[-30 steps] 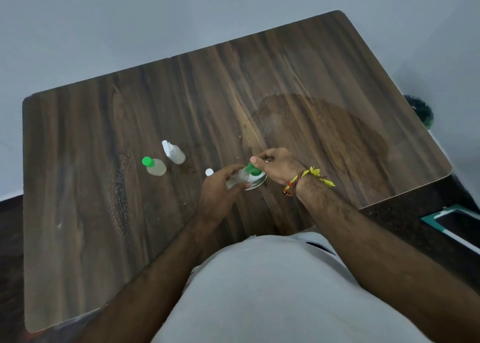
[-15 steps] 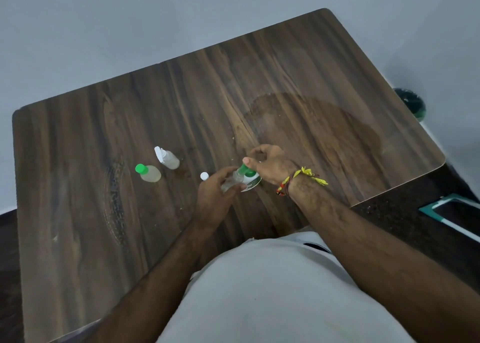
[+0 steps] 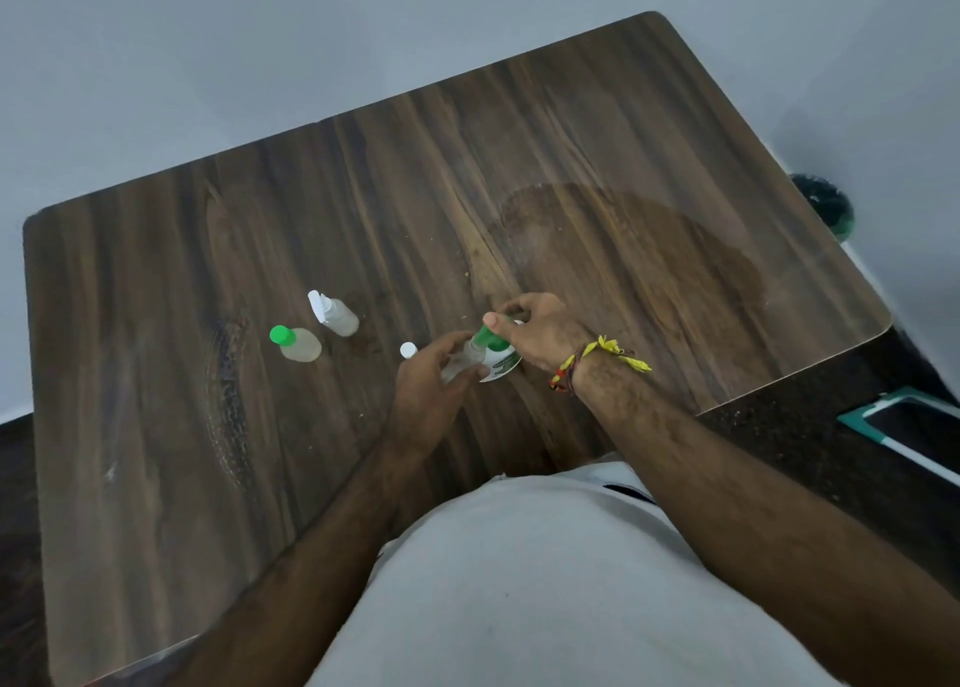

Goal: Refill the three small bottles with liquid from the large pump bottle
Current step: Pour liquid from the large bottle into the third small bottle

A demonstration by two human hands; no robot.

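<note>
The pump bottle stands near the front middle of the table, its green pump head pressed under the thumb of the right hand, whose fingers are curled round the pump top. A small clear bottle is gripped in the left hand and held tilted against the spout, its mouth close under the nozzle; whether liquid is flowing cannot be told. A white cap, judged to belong to this bottle, lies just left of the left hand.

Further left, 2 more small bottles are seen apart from the hands: a green-capped one and a white-capped one, both with pale liquid inside and so judged already filled.

Spillage is the main risk: if the narrow mouth is not kept right under the nozzle, liquid is likely to run over the fingers and onto the table. A hard press could overfill the bottle or tip the pump bottle. The loose cap could be knocked away by the left wrist.
</note>
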